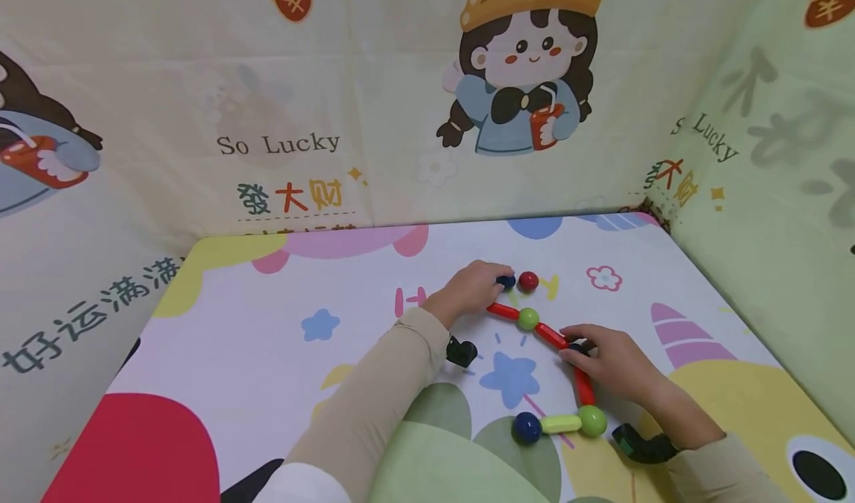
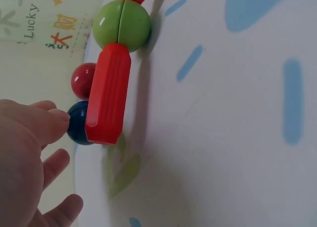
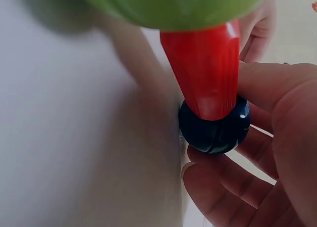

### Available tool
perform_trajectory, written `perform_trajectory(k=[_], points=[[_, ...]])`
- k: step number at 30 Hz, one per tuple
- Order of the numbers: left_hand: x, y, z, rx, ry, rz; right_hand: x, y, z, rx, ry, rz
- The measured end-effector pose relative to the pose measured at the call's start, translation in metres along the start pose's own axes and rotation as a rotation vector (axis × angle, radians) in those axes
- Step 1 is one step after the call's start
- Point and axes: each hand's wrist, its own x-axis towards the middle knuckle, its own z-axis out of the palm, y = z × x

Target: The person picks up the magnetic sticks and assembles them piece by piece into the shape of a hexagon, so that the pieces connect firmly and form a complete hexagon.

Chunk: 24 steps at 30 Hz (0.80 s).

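My left hand [image 1: 470, 289] pinches a loose dark blue ball [image 2: 76, 124] between thumb and fingers, beside a red ball [image 1: 528, 281]. A chain of toy rods and balls runs toward me. It starts with a red rod [image 1: 504, 311] whose end is free, then a green ball [image 1: 528, 318] and a second red rod [image 1: 551, 335]. My right hand [image 1: 614, 362] grips the dark blue ball [image 3: 215, 132] at the bend, thumb on one side and fingers beneath. From there a third red rod [image 1: 584, 386] reaches another green ball [image 1: 592, 421], a yellow-green rod [image 1: 561, 424] and an end dark blue ball [image 1: 527, 428].
The chain lies on a table with a cartoon-printed cover [image 1: 254, 354]. Printed curtains [image 1: 387, 102] stand along the back and sides. Each wrist wears a black camera, such as the one by the right wrist [image 1: 643, 444].
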Motion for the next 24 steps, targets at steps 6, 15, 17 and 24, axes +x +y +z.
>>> perform_trajectory(k=[6, 15, 17, 24], points=[[0.000, 0.000, -0.001, 0.055, 0.012, -0.004, 0.000, 0.000, 0.000, 0.003, -0.017, 0.014], [-0.004, -0.007, -0.003, 0.034, 0.015, 0.026, -0.001, -0.002, -0.001, 0.008, -0.032, 0.030], [-0.005, -0.011, -0.002, 0.020, -0.001, 0.014, -0.001, -0.002, -0.001, 0.011, -0.033, 0.031], [-0.009, -0.020, -0.001, -0.004, -0.002, -0.018, -0.002, -0.001, -0.001, 0.019, -0.034, 0.034]])
